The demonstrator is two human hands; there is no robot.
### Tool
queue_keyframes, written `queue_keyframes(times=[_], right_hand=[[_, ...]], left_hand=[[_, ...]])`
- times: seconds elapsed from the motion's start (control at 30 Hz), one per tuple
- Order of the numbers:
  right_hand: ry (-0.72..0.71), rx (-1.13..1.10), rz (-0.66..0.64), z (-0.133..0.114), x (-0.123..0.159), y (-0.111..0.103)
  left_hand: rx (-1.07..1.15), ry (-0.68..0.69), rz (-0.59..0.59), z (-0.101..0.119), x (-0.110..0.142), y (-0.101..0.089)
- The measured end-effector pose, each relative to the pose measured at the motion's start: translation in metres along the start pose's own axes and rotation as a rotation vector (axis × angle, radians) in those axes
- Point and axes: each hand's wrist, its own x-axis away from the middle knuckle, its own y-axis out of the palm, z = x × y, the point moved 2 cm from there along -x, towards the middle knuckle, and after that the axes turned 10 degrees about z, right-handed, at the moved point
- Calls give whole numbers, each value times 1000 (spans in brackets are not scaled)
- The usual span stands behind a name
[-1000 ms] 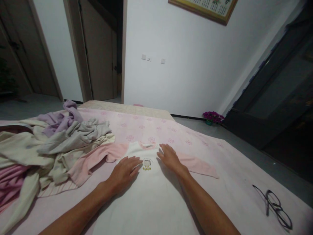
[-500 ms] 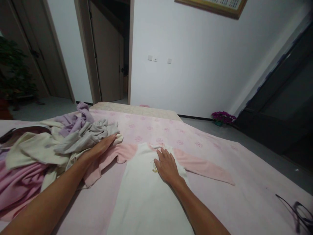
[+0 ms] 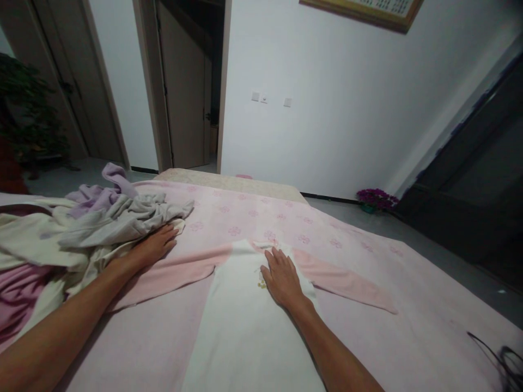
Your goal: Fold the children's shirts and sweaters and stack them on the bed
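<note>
A white long-sleeved top (image 3: 249, 326) with pink sleeves lies spread on the pink flowered sheet (image 3: 359, 343), its neckline away from me. My right hand (image 3: 281, 277) rests flat on the chest, fingers apart, beside a small yellowish print. The right-hand sleeve stretches out straight. My left hand (image 3: 157, 245) is open at the edge of a heap of clothes (image 3: 114, 220), its fingers touching the pile just above the left-hand sleeve (image 3: 175, 272). That sleeve is fairly straight, its end partly hidden by my left forearm. The heap holds grey, cream, lilac and pink garments.
Black-framed glasses (image 3: 509, 359) lie at the right edge of the sheet. Beyond the bed edge stand purple flowers (image 3: 373, 198) in a pot near the wall. A half-open door (image 3: 186, 92) is at the back left, with a green plant (image 3: 28, 114) further left.
My left hand has moved left, shifting the heap of clothes leftwards. The left-hand sleeve, bunched and bent before, now lies stretched out. My right hand has stayed on the chest of the top.
</note>
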Motion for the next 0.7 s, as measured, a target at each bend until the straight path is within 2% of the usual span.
queue_keyframes(times=[0.07,0.17,0.3,0.37,0.5,0.6,0.7], right_hand=[[3,-13,2,-1,2,1],[25,-86,21,2,1,-2],[82,-254,105,19,-20,-16],[145,-218,157,33,-37,-25],[238,-24,101,59,-69,-29],[219,-16,44,69,-81,-23],[174,-51,16,74,-84,-17]], left_hand=[[-69,-7,-31,17,0,-1],[-121,-35,-75,56,0,3],[-129,-67,-151,108,-6,28],[-139,-100,-167,127,-11,44],[-115,-127,-243,150,-22,68],[-72,-96,-337,158,-26,77],[-46,-42,-344,160,-29,78]])
